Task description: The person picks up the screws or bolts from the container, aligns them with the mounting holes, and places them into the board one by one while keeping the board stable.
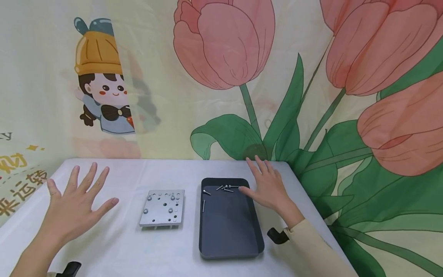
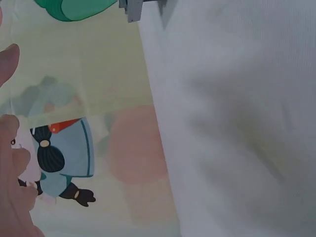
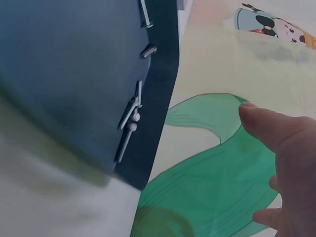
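My left hand point(image 1: 74, 206) is spread wide above the left side of the table, fingers straight and holding nothing. To its right lies a square silver metal plate point(image 1: 160, 219) with many holes and several bolt heads in it; short ends show beneath its front edge. My right hand point(image 1: 269, 186), also spread and holding nothing, hovers by the upper right side of a dark grey tray point(image 1: 230, 231). Several loose screws point(image 1: 225, 188) lie toward the tray's far end, and one long screw point(image 1: 204, 206) rests along its left wall. The right wrist view shows these screws point(image 3: 131, 116) close up.
A white cloth covers the table point(image 1: 121, 246). Behind it hangs a backdrop printed with pink tulips point(image 1: 225, 42) and a cartoon figure point(image 1: 104, 84). Black wrist straps or mounts point(image 1: 278, 236) show at both wrists.
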### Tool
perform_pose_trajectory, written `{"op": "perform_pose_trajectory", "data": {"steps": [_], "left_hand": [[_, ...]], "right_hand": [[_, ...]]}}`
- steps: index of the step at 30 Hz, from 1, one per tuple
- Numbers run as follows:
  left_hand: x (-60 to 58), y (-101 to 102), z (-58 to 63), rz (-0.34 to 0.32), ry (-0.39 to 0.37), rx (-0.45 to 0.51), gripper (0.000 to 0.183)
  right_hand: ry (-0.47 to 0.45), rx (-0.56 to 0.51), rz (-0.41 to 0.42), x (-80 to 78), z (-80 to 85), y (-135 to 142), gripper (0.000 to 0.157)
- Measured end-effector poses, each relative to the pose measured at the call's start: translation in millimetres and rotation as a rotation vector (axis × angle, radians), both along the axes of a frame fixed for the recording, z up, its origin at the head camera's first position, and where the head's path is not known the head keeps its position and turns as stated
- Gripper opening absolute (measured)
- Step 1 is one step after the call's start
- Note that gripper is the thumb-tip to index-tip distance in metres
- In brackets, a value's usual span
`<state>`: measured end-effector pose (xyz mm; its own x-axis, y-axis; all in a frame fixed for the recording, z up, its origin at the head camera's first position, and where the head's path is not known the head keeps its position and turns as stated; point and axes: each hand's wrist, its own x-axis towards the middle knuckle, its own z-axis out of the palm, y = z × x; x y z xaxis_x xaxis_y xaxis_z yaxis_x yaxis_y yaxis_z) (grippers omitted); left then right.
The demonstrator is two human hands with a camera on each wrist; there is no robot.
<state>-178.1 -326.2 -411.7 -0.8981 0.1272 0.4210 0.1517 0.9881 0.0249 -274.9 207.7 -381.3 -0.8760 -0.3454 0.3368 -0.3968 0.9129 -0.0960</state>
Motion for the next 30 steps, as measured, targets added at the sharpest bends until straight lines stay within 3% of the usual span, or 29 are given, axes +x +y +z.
{"op": "perform_pose_trajectory", "data": {"steps": [5,13,22,30], "left_hand": [[-2.3,5.2,-7.1,-0.025,-0.018,0.067,0.1],[-4.6,15.3,-13.7,-0.06,-0.058,0.163,0.097],[1.5,29.2,-17.1,-0.073,-0.203,0.405,0.092],[4.5,41.9,-21.2,-0.139,-0.215,0.602,0.092]], "right_hand": [[-0.028,-0.009,0.074,-10.4,0.4,-13.1,0.095],[-0.197,-0.128,0.124,-20.5,0.5,-33.8,0.09],[-0.32,-0.235,0.249,-28.6,1.3,-63.2,0.06],[-0.413,-0.361,0.29,-37.5,-8.7,-83.7,0.045]]}}
